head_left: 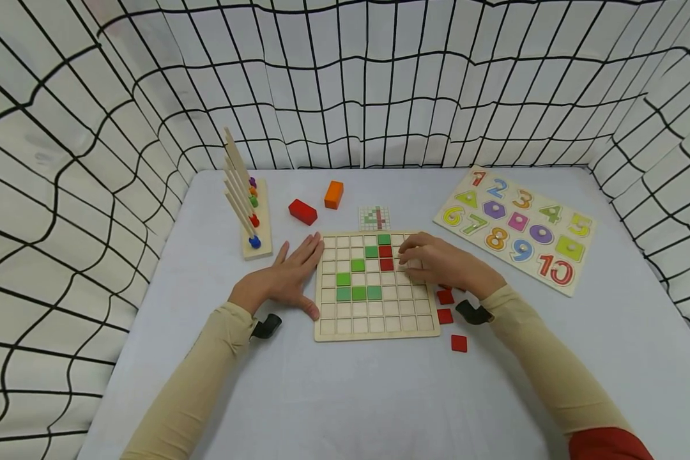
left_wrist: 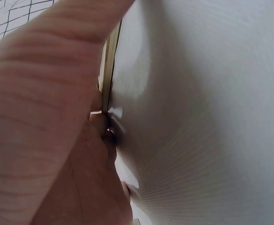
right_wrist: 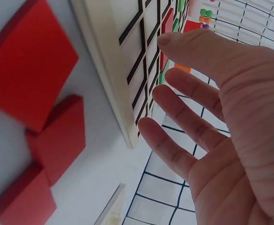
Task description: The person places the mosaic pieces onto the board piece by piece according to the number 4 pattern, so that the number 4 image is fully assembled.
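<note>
A wooden grid board (head_left: 379,332) lies on the table with several green tiles (head_left: 359,293) in a zigzag and two red tiles (head_left: 386,258) in one column. My left hand (head_left: 287,278) is spread flat at the board's left edge, fingers and thumb along its side. Over the right part of the board hovers my right hand (head_left: 437,259), its fingertips just right of the red tiles. In the right wrist view the fingers are loosely bent with nothing between them. Loose red squares (right_wrist: 31,70) lie on the table beside the board's right edge.
A small printed pattern card (head_left: 374,218) lies behind the board. Red (head_left: 303,212) and orange (head_left: 333,195) blocks sit at the back left. Further left stands a peg rack (head_left: 257,248) with coloured beads. To the right is a number puzzle (head_left: 517,223). Black netting (head_left: 356,83) surrounds the table.
</note>
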Motion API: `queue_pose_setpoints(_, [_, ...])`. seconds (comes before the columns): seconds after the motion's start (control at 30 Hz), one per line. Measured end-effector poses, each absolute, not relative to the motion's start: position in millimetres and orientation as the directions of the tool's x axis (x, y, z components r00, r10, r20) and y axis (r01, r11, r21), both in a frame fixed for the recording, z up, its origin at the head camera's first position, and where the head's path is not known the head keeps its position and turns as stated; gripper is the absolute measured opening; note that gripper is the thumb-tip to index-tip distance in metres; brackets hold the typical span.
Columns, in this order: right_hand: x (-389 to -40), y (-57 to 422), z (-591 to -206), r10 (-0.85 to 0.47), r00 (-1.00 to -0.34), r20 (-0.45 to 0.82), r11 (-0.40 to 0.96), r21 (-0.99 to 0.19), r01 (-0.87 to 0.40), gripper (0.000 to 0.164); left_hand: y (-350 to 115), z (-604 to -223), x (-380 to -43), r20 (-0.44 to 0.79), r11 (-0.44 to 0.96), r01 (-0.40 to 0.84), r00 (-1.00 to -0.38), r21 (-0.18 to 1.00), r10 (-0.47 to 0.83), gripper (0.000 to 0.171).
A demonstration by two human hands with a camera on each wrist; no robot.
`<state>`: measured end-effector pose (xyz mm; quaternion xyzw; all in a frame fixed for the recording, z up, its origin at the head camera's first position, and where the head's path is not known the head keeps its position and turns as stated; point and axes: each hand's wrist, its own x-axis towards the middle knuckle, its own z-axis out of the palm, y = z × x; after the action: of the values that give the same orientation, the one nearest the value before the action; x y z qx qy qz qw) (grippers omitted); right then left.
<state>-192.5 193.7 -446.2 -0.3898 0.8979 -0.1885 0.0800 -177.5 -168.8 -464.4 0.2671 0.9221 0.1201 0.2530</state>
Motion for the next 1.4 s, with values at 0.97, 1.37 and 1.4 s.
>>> queue_pose_setpoints(0.97, [-167.4, 252.5, -455.7, -0.682, -0.729, 0.056, 0.674, -0.338, -0.657, 0.021, -167.9, -465.0, -178.3, -0.392, 0.825, 0.431, -0.733, 0.365, 0.556, 0.153])
queue_pose_setpoints(1.37, [-160.9, 254.9, -452.2, -0.645, -0.760, -0.078, 0.720, -0.393, -0.571, 0.021, -169.3, -463.0, -177.5, -0.386, 0.818, 0.427, -0.730, 0.385, 0.563, 0.152])
queue_pose_setpoints(1.4, [-160.9, 254.5, -452.0, -0.646, -0.759, -0.076, 0.719, -0.393, -0.573, 0.020, -169.4, -462.9, -177.5, -0.386, 0.818, 0.427, -0.730, 0.386, 0.564, 0.152])
